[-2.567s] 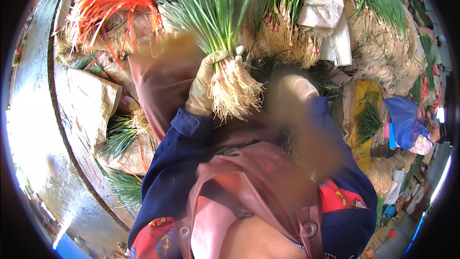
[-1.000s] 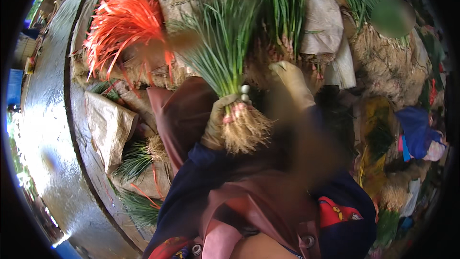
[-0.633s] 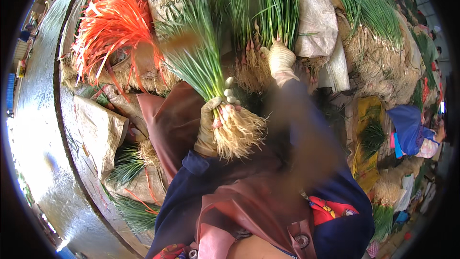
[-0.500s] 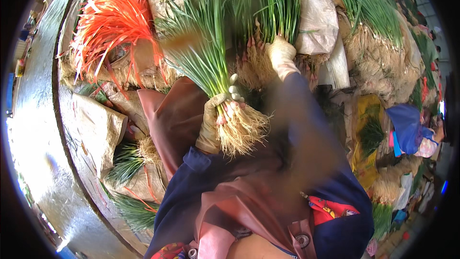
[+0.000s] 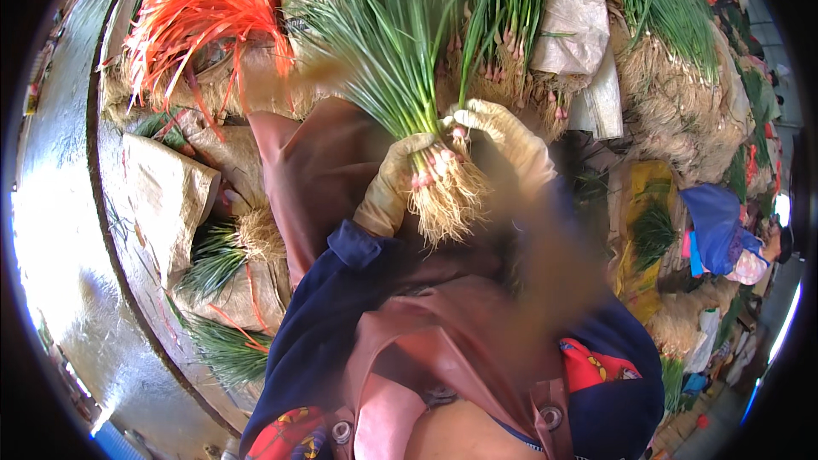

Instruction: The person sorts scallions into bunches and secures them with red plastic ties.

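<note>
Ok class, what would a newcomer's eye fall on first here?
Probably the bright orange strips at upper left. Next, near the middle, the left hand grips a bunch of green onions with pale roots hanging, while the right hand pinches a stalk beside it. A shiny grey surface glares along the left side.

Hands (image 5: pixel 392 179) are covered by cream gloves (image 5: pixel 515 145); navy sleeves (image 5: pixel 311 332), red patterned patches (image 5: pixel 601 365), pink fabric (image 5: pixel 388 417) and a brownish-red apron (image 5: pixel 477 311) with round metal eyelets (image 5: pixel 342 432) are worn.
</note>
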Demonstrator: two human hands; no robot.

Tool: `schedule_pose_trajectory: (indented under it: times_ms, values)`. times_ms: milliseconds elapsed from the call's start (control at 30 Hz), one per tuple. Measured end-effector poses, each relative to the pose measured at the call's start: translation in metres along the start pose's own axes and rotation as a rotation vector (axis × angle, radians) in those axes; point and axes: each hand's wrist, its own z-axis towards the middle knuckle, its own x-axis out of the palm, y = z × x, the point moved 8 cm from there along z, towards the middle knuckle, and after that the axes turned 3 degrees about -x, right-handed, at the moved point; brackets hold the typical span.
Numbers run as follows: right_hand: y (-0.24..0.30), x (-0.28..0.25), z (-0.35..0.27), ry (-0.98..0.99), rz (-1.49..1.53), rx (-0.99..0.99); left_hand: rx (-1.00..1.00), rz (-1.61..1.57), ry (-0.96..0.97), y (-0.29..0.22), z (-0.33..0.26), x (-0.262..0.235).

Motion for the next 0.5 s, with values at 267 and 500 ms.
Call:
schedule_pose_trajectory:
  times_ms: [267,500]
  values:
    - [-0.022,-0.022,0.029,-0.137,-0.067,0.021,0.060,-0.132,0.096,0.005,0.005,0.007]
    - [-0.038,-0.002,0.012,-0.486,0.210,0.168,0.007,-0.044,-0.127,0.010,0.015,-0.021]
